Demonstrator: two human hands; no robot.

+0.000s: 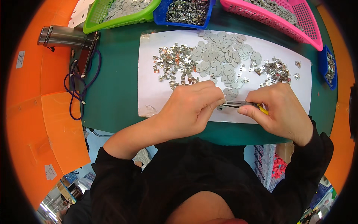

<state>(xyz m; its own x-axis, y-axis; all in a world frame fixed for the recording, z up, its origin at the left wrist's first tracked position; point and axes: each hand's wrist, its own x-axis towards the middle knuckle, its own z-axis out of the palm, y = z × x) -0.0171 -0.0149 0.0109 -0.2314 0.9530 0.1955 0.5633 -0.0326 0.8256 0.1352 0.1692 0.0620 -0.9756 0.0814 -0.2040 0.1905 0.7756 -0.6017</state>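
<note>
Landmark: white paper sheet (149, 89) on the green table (112, 93).

Left of the sheet: metal cylinder tool (65, 36) and a coiled dark cable (80, 84), both untouched.

On the sheet, left to right: heap of shiny small metal clips (173, 65), spread of flat grey plates (222, 59), second smaller clip heap (276, 71).

At the sheet's near edge, left hand (188, 108) curled shut, fingertips pinching a small part I cannot make out. Right hand (281, 110) closed round yellow-handled pliers (242, 105), whose tip meets the left fingertips.

Beyond the sheet: green basket (112, 22), blue tray (186, 18), pink basket (279, 22).

Risk, as I judge it: the pliers tip sits against fingertips, so a slip could nip skin or flick the part into the heaps.
</note>
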